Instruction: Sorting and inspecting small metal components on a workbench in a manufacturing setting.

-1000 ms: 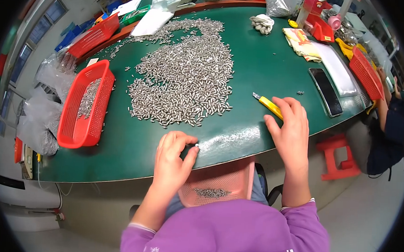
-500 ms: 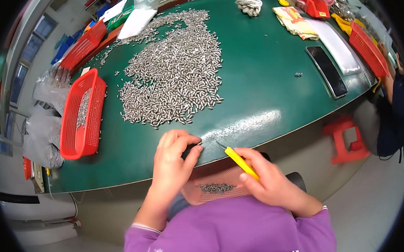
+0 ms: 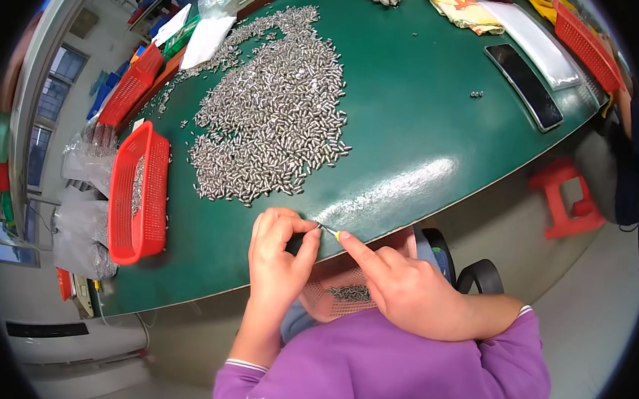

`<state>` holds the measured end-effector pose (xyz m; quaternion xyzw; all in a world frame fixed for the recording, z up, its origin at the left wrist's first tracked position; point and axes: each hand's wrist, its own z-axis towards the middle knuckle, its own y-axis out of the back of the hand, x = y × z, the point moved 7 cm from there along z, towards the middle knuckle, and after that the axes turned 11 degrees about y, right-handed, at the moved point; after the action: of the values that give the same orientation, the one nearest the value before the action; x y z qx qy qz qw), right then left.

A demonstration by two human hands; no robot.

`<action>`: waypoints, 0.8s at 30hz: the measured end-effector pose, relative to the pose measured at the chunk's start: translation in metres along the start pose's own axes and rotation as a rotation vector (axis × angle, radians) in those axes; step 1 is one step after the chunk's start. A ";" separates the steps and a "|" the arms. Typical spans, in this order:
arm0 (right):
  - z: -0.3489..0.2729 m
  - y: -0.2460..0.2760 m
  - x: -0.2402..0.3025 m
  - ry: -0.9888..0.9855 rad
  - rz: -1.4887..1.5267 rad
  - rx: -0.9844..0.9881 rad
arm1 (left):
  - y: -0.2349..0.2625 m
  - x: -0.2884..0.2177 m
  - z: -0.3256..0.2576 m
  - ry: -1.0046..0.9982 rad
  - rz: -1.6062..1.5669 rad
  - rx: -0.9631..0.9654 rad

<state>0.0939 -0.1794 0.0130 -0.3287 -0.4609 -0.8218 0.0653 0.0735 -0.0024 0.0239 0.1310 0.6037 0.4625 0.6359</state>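
1. Green table (image 3: 424, 133), heaped with pins (image 3: 273, 125) well beyond fingertips.
2. Left hand (image 3: 276, 262), fingers curled shut on a small part, barely visible.
3. Right hand (image 3: 401, 290) pinching yellow knife (image 3: 330, 232); blade pointing left, touching left fingertips.

One green tabletop (image 3: 424, 133), one heap of countless small metal pins (image 3: 273, 117), three red baskets (image 3: 138, 190), one black phone (image 3: 524, 86), one red stool (image 3: 565, 198), two hands (image 3: 280, 259).

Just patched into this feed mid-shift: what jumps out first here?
A broad heap of small silver metal pieces spreads over the green table. At its near edge the left hand pinches something small while the right hand brings a yellow-tipped blade tool against it. A red basket sits at the left.
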 end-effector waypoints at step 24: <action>0.022 0.048 -0.020 -0.006 -0.215 -0.216 | 0.004 0.013 -0.004 0.065 -0.262 0.000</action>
<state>0.1398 -0.1934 0.0430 -0.2851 -0.4027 -0.8677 -0.0602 0.0668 0.0078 0.0175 0.0362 0.6360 0.3794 0.6710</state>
